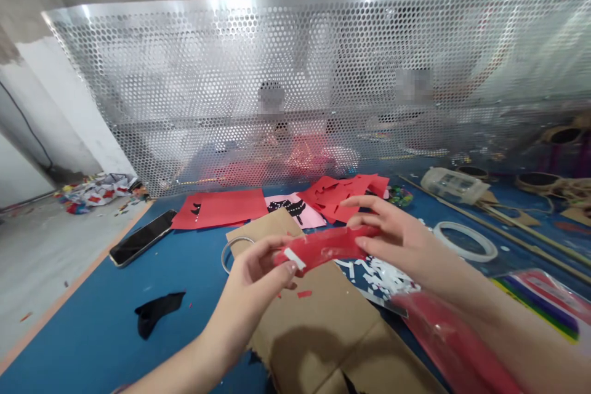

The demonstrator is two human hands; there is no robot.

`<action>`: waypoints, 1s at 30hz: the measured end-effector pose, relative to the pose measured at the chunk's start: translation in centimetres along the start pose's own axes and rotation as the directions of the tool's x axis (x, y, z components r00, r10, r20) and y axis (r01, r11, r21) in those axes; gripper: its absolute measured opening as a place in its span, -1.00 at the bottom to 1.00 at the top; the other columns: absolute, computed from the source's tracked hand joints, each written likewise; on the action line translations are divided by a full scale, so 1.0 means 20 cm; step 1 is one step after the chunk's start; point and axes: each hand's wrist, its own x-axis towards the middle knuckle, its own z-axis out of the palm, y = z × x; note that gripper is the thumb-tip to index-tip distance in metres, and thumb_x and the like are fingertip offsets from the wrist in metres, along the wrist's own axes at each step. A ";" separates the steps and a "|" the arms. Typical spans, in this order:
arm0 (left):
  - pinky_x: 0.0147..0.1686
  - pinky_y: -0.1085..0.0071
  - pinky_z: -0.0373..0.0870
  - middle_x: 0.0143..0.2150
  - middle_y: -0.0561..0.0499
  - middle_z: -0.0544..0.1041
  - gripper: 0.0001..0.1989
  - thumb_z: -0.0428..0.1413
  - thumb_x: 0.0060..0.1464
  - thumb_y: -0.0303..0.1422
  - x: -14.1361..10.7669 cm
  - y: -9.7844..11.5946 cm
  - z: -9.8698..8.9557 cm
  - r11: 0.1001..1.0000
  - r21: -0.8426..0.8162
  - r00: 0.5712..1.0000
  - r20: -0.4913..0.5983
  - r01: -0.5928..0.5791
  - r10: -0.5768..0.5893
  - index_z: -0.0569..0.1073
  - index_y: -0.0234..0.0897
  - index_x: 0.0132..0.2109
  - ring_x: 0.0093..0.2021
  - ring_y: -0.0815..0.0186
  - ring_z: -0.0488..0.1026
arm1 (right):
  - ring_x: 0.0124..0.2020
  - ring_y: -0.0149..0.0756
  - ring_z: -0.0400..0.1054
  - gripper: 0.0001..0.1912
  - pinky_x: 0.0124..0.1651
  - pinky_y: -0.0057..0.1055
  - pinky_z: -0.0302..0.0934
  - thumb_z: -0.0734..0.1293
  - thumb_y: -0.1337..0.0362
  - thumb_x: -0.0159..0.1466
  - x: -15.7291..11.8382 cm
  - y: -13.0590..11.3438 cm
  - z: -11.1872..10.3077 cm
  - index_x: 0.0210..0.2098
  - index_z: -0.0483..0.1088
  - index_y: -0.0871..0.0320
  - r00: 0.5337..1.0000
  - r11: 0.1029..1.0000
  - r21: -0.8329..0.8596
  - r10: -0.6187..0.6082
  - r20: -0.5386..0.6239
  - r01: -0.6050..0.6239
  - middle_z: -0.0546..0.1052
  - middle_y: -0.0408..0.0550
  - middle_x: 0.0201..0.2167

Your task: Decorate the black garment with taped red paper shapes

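A curved red strip (pixel 330 245), looking like paper, is held up between my hands over the brown cardboard (pixel 318 314). Its left end, bearing a short white piece of tape (pixel 294 258), is gripped by my left hand (pixel 261 268), closed with the thumb beside the white piece. At the other end, my right hand (pixel 385 228) pinches the strip between thumb and fingers, with the upper fingers raised apart. Below lie small red scraps (pixel 304 293) on the cardboard. White paper scraps (pixel 390 277) are heaped near my right wrist.
Red paper sheets (pixel 226 206) and a pink sheet with a black cutout (pixel 289 208) lie ahead, before a perforated metal screen (pixel 217 74). A phone (pixel 143 237) and black scrap (pixel 159 313) lie left; a white tape roll (pixel 465 241), sticks and clear plastic cup (pixel 455 184) lie right.
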 end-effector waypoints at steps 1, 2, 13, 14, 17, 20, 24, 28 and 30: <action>-0.35 0.50 0.37 -0.30 -0.02 0.53 -0.80 0.14 0.02 -0.35 0.00 0.00 -0.01 0.999 -0.038 1.000 0.014 0.015 -0.015 0.47 -0.30 -0.17 -0.33 0.35 0.42 | -0.32 -0.35 0.33 -0.60 -0.31 -0.48 0.24 0.29 0.25 0.10 0.00 0.00 -0.01 -0.05 0.21 0.07 0.999 0.999 0.033 0.039 -0.035 -0.038 0.41 -0.14 -0.32; -0.34 0.51 0.37 -0.31 -0.02 0.54 -0.82 0.14 0.02 -0.36 0.00 0.01 -0.01 0.998 -0.057 0.999 0.026 0.025 -0.024 0.49 -0.29 -0.19 -0.32 0.36 0.42 | -0.32 -0.33 0.34 -0.59 -0.31 -0.46 0.23 0.30 0.23 0.10 0.01 0.00 -0.01 -0.05 0.20 0.07 0.996 0.996 0.056 0.075 -0.057 -0.072 0.42 -0.13 -0.30; -0.39 0.62 0.36 -0.43 0.06 0.57 -0.94 0.21 -0.01 -0.36 -0.01 -0.01 0.01 0.998 -0.038 0.993 -0.108 -0.042 0.038 0.54 -0.26 -0.36 -0.40 0.45 0.45 | -0.38 -0.35 0.35 -0.67 -0.35 -0.44 0.24 0.26 0.24 0.15 0.00 0.03 0.04 -0.10 0.19 0.14 0.999 0.999 0.027 0.044 0.002 -0.044 0.43 -0.09 -0.34; -0.40 0.63 0.37 -0.44 0.06 0.57 -0.94 0.21 -0.02 -0.36 -0.02 -0.01 0.01 0.998 -0.039 0.992 -0.117 -0.050 0.045 0.54 -0.26 -0.39 -0.41 0.45 0.46 | -0.39 -0.35 0.35 -0.69 -0.36 -0.45 0.24 0.25 0.25 0.16 0.00 0.05 0.04 -0.10 0.20 0.14 0.999 1.000 0.010 0.026 0.019 -0.026 0.43 -0.10 -0.36; -0.44 0.66 0.38 -0.46 0.08 0.57 -0.95 0.21 -0.04 -0.41 -0.02 -0.01 0.01 0.995 -0.004 0.985 -0.143 -0.102 0.101 0.52 -0.27 -0.44 -0.44 0.46 0.47 | -0.33 -0.32 0.36 -0.77 -0.33 -0.42 0.24 0.22 0.25 0.21 0.01 0.06 0.04 -0.13 0.25 0.13 0.995 0.992 -0.080 -0.098 -0.011 0.097 0.44 -0.09 -0.35; -0.47 0.66 0.39 -0.48 0.09 0.56 -0.93 0.18 -0.06 -0.46 -0.03 0.00 0.01 0.978 0.116 0.970 -0.154 -0.172 0.189 0.50 -0.26 -0.47 -0.46 0.46 0.48 | -0.22 -0.29 0.34 -0.88 -0.19 -0.36 0.22 0.22 0.31 0.25 -0.01 0.01 0.05 -0.21 0.33 0.12 0.887 0.890 -0.326 -0.400 -0.229 0.318 0.43 -0.08 -0.28; -0.51 0.61 0.41 -0.52 0.09 0.55 -0.90 0.14 -0.08 -0.50 -0.05 0.01 0.04 0.897 0.341 0.939 -0.096 -0.280 0.330 0.47 -0.28 -0.51 -0.52 0.43 0.47 | -0.27 -0.30 0.28 -0.84 -0.17 -0.30 0.13 0.25 0.48 0.22 -0.08 -0.08 0.09 -0.27 0.41 0.13 0.674 0.545 -0.630 -0.737 -0.046 0.553 0.42 -0.10 -0.32; -0.48 0.57 0.42 -0.52 0.09 0.57 -0.90 0.14 -0.10 -0.54 -0.09 0.00 0.06 0.744 0.533 0.873 -0.020 -0.403 0.487 0.49 -0.27 -0.49 -0.53 0.41 0.47 | -0.34 -0.34 0.25 -0.84 -0.13 -0.27 0.06 0.25 0.44 0.27 -0.16 -0.12 0.17 -0.26 0.44 0.13 0.669 0.475 -0.630 -0.736 0.099 0.615 0.46 -0.15 -0.37; -0.49 0.59 0.40 -0.53 0.11 0.56 -0.88 0.14 -0.13 -0.57 -0.10 0.00 0.06 0.666 0.586 0.829 0.016 -0.461 0.559 0.49 -0.27 -0.48 -0.54 0.42 0.46 | -0.34 -0.37 0.25 -0.82 -0.09 -0.27 0.02 0.21 0.38 0.33 -0.17 -0.12 0.19 -0.29 0.45 0.12 0.687 0.479 -0.645 -0.720 0.099 0.596 0.46 -0.17 -0.39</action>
